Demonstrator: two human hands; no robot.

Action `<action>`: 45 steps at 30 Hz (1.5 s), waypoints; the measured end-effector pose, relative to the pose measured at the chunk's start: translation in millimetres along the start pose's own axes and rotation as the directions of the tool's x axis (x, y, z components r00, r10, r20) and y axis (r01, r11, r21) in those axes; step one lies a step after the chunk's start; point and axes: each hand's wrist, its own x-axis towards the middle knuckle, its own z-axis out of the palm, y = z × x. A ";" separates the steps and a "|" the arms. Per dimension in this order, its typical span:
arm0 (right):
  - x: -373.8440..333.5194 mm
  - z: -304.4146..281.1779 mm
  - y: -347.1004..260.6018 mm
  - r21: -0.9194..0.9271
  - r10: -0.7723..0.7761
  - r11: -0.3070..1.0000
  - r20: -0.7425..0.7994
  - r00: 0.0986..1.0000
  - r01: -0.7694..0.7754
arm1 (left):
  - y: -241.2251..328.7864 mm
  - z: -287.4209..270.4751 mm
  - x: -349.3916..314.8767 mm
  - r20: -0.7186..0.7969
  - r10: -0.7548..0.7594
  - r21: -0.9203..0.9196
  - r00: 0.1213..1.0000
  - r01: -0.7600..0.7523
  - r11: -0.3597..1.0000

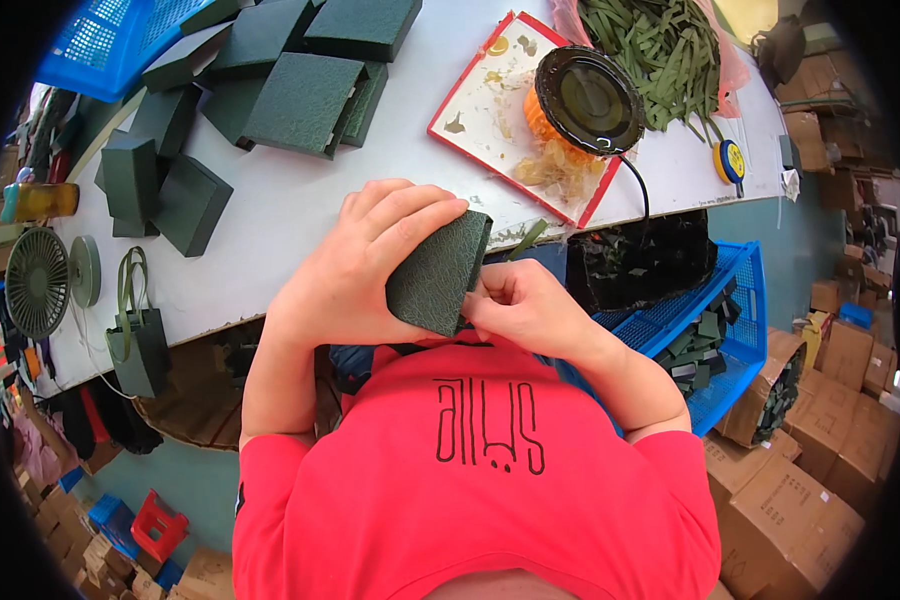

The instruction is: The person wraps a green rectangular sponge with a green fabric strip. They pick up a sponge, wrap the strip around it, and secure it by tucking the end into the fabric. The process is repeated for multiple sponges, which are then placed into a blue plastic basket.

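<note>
A dark green textured box [435,275] is held up in front of my chest at the table's near edge. My left hand [370,255] wraps round its left side, fingers over the top and thumb below. At the box's right edge my right hand [518,300] is closed in a pinch; whatever its fingertips hold is hidden against the box. A short green ribbon end [528,240] sticks up just behind the right hand; I cannot tell whether it joins the box.
Several green boxes [300,100] pile up at far left. A round black pot [590,100] with a cord stands on a stained red-rimmed tray [470,95], beside a heap of green ribbons [660,60]. A blue crate [740,340] sits at right; a fan [38,283] stands left.
</note>
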 end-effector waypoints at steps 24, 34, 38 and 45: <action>-17.5 -8.3 36.1 0.802 -0.147 0.496 -0.300 0.943 0.332 | 4.5 6.3 -1.2 -0.131 -0.081 0.010 0.988 0.083 0.996; -21.5 -6.5 35.1 0.643 -0.277 0.610 -0.375 0.885 0.463 | 0.6 -2.4 -17.7 -0.120 -0.159 -0.016 0.980 0.158 0.987; -17.8 -5.4 41.6 0.677 -0.345 0.499 -0.418 0.841 0.541 | -0.6 0.2 -17.4 -0.123 -0.137 -0.042 0.983 0.133 0.990; -19.5 -14.2 42.0 0.666 -0.369 0.365 -0.539 0.757 0.651 | -4.5 3.8 -22.8 -0.086 -0.168 -0.059 0.982 0.163 0.985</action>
